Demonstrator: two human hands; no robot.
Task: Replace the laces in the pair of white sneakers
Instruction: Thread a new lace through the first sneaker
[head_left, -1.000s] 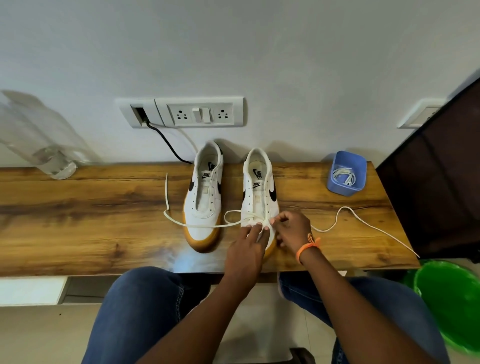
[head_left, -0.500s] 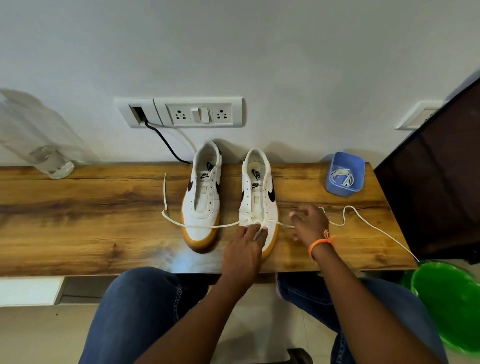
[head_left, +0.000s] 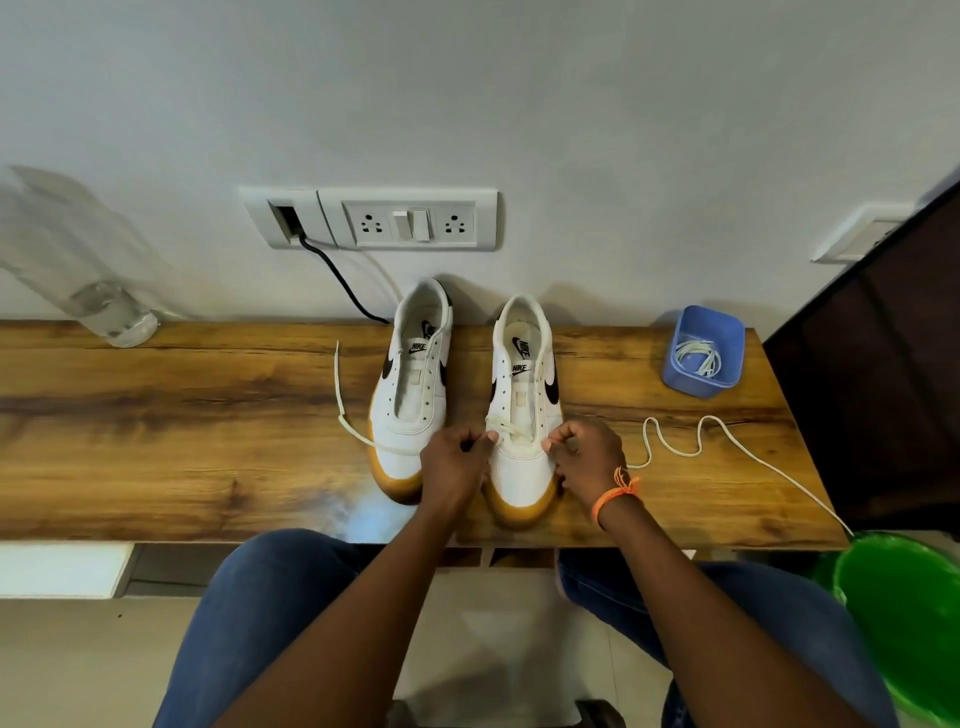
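Wooden counter (head_left: 156, 415) runs wall to wall in front of me, with a clear bottle (head_left: 111, 314) at its far left. Next comes the left sneaker (head_left: 413, 384), unlaced, one end of the lace (head_left: 338, 395) trailing past its outer side. My left hand (head_left: 454, 467) sits between the two shoes, fingers curled and pinching the lace at the lowest eyelets of the right sneaker (head_left: 524, 415). My right hand (head_left: 589, 457), fingers also curled round the lace, is at that shoe's other side. The lace's free end snakes off rightward. A blue tub (head_left: 727, 332) with more laces stands at the back right; a green bucket (head_left: 904, 623) is below the counter's edge.
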